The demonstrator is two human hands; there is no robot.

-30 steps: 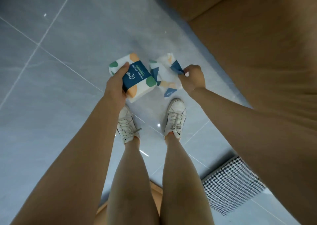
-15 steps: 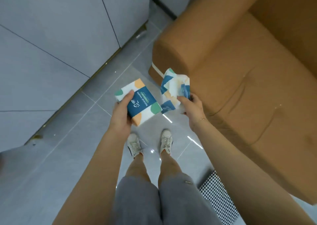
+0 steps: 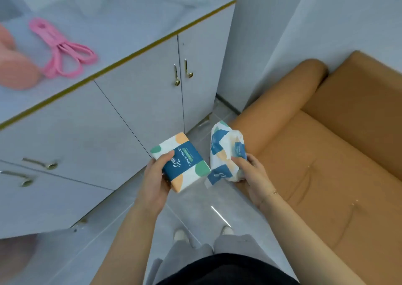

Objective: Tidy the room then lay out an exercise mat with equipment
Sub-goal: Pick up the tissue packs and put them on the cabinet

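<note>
Head view: left hand gripped a full tissue pack, thumb across its blue label; right hand gripped a crumpled tissue pack. Both packs were held above the floor, between cabinet and sofa. 1 pink resistance band lay on the cabinet top, near its front edge.

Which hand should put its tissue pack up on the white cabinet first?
Probably the left hand. It grips the full tissue pack on the side nearer the cabinet. The right hand holds the crumpled pack over by the sofa, farther from the cabinet.
</note>
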